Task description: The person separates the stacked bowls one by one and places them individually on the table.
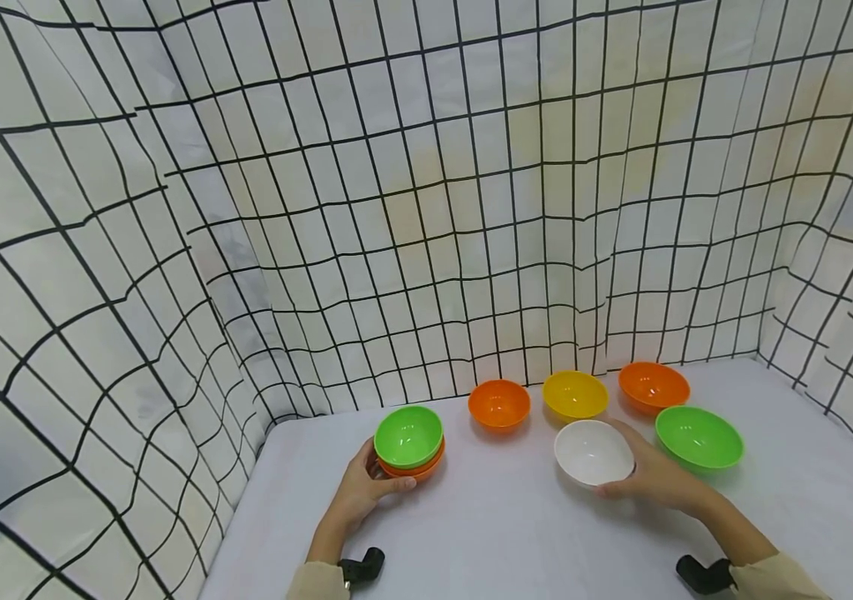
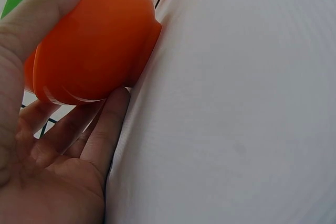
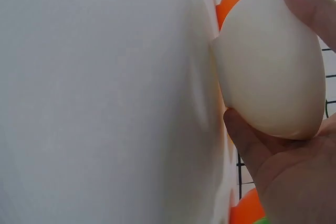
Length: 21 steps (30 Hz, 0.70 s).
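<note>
At the left of the head view, a green bowl (image 1: 408, 437) sits nested in orange below it. My left hand (image 1: 366, 487) grips this stack from its left side, thumb in front. Close up in the left wrist view, the orange bowl (image 2: 97, 40) stands with its foot on the cloth. On the right, my right hand (image 1: 654, 471) holds a white bowl (image 1: 594, 452) by its right side, with its mouth facing up. Thumb and fingers span the white bowl (image 3: 273, 61) in the right wrist view; whether its foot touches the cloth I cannot tell.
Behind the white bowl stand an orange bowl (image 1: 499, 406), a yellow bowl (image 1: 574, 395) and another orange bowl (image 1: 654, 387). A wider green bowl (image 1: 699, 438) is right of my right hand. White cloth (image 1: 486, 533) covers the table; black-gridded white curtains (image 1: 411, 217) surround it.
</note>
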{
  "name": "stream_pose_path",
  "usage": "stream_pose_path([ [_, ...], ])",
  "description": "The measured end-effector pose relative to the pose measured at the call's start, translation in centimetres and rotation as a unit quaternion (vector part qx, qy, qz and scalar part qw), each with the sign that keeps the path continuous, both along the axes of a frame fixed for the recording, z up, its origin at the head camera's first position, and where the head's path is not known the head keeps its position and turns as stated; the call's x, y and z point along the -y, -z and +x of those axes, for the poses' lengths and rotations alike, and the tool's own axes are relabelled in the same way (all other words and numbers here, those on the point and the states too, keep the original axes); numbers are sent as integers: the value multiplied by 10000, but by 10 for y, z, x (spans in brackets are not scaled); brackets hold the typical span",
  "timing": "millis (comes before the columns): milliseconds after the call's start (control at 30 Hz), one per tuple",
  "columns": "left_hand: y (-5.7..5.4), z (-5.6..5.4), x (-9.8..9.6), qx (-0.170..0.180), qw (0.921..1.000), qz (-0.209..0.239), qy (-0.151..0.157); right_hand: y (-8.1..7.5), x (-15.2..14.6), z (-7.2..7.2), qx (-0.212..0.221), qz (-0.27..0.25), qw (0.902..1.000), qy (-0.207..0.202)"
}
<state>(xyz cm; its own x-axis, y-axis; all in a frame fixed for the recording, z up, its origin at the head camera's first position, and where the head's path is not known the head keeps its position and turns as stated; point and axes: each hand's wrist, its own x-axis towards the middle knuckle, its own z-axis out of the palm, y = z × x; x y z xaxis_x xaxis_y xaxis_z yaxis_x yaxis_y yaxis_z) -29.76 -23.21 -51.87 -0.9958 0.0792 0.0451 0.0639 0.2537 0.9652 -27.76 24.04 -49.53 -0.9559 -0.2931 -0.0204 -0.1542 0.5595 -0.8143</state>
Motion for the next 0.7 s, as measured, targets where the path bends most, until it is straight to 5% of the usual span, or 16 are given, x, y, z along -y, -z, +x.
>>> stream_pose_path([
  [700,0,0,-1,21,10000,-36,-41,5,-8,-1,183,46,9996,209],
])
